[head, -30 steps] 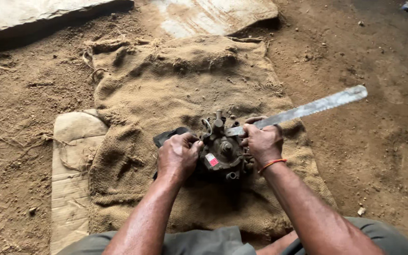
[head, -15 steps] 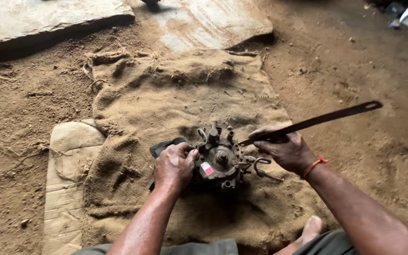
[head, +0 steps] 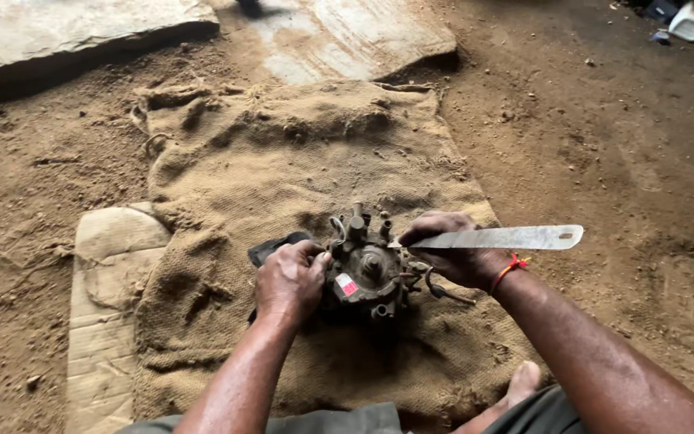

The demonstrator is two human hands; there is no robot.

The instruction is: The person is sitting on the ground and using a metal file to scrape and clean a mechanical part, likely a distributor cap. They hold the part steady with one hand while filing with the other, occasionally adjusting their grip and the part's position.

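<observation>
A dirty round metal engine part (head: 367, 269) with ports, hoses and a small red sticker sits on a burlap sack (head: 283, 161). My left hand (head: 289, 281) grips its left side, over a dark flat piece under it. My right hand (head: 453, 249) is closed on a long flat metal blade (head: 500, 238). The blade's near end rests at the part's top edge, and its far end, with a small hole, points right.
The sack lies on a dirt floor. A worn board (head: 110, 313) lies under its left edge. Stone slabs (head: 82, 32) lie at the top. My bare foot (head: 524, 384) shows at the bottom right. A white container (head: 691, 20) stands at the top right.
The blade has swung from pointing up-right to nearly level. My right hand has shifted slightly on the part's right side. My left hand keeps its grip.
</observation>
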